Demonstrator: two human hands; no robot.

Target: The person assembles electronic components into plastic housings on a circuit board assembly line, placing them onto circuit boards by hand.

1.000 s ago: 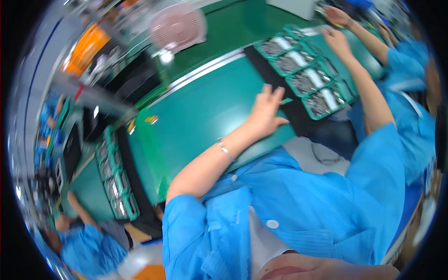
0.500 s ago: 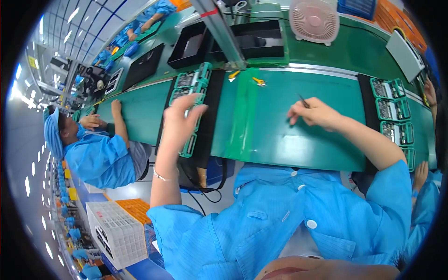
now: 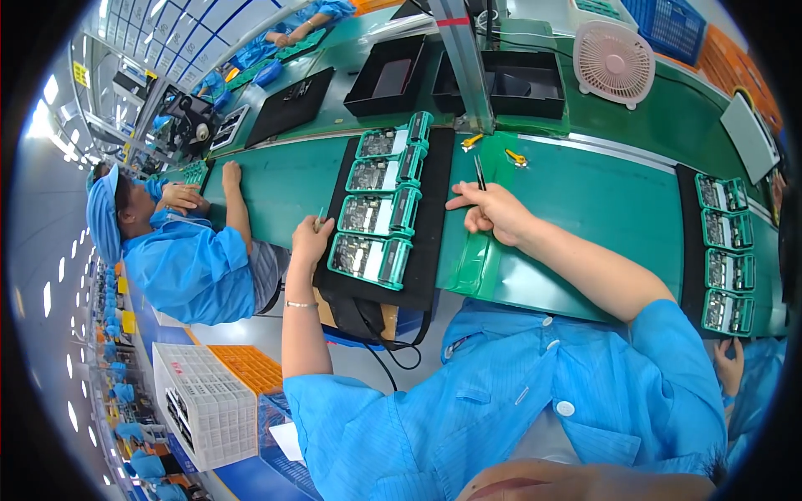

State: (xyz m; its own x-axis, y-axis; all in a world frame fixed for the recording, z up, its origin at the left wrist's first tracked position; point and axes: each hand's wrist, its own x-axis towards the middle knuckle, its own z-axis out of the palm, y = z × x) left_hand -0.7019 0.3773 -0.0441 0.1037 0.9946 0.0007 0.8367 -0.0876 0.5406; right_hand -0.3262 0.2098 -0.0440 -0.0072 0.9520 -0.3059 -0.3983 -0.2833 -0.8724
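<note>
In front of me on the left, several circuit boards in green frames [image 3: 368, 215] lie in a row on a black mat [image 3: 430, 209]. My left hand [image 3: 311, 240] is at the mat's left edge, beside the nearer boards. Its fingers are closed in a pinch, with a small thin piece sticking up that is too small to name. To the right of the mat, my right hand [image 3: 499, 215] is above the green worktop, holding dark tweezers [image 3: 479, 172] with the points upward. Its index finger stretches toward the boards.
A second black mat [image 3: 690, 242] with framed boards [image 3: 725, 267] is at the right. Two yellow-handled pieces [image 3: 515, 158] lie near a metal post [image 3: 464, 67]. Behind are black trays [image 3: 384, 79] and a pink fan [image 3: 614, 63]. Co-workers sit at both sides; one wears a blue cap [image 3: 104, 213].
My left hand has come down from over the boards to the mat's left side, now pinching a small piece. My right hand with the tweezers has moved left toward the row. The view has shifted.
</note>
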